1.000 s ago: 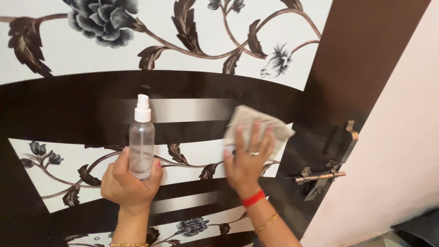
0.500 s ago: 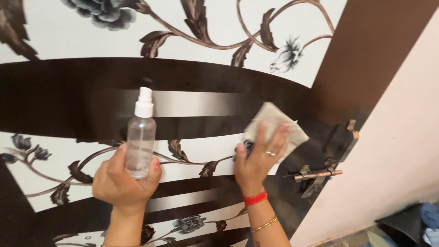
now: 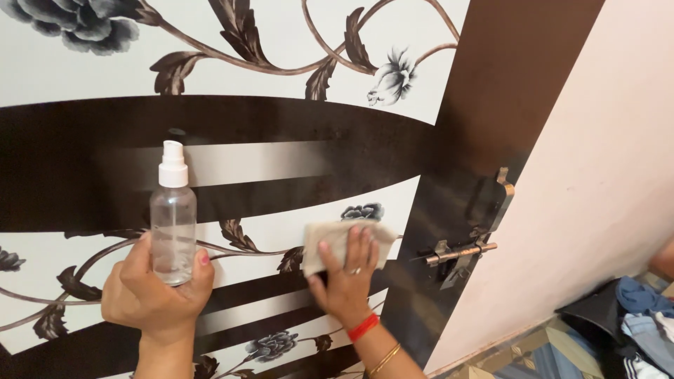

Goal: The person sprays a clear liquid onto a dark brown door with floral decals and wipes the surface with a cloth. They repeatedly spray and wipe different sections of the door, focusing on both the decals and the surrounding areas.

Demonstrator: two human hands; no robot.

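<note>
Since the earlier frames, the crumpled beige cleaning cloth (image 3: 344, 242) has been carried down and inward across the glossy dark-brown and white floral-printed door (image 3: 281, 151), away from the bronze metal latch bolt (image 3: 460, 253), while the bottle has been kept upright at much the same height.

That cloth is pressed flat against the door panel under the right hand (image 3: 345, 277), whose fingers are spread over it and not curled shut; nothing is clamped, only pinned by the palm. A clear plastic spray bottle with a white pump top (image 3: 173, 221) is enclosed at its base by the left hand (image 3: 156, 295), thumb on one side and fingers wrapped on the other, nozzle pointing up.

From here, the cloth could judged likely to slip out from under the open fingers if pressure is eased on the slick surface. A sweep outward from the grip could catch the cloth or knuckles on the latch bolt. The bottle, held only low down, could tip.

Both forearms are raised, wrists bent back, with a red thread and gold bangles (image 3: 382, 358) worn below the right wrist. A pale pink wall (image 3: 604, 175) lies beyond the latch.
</note>
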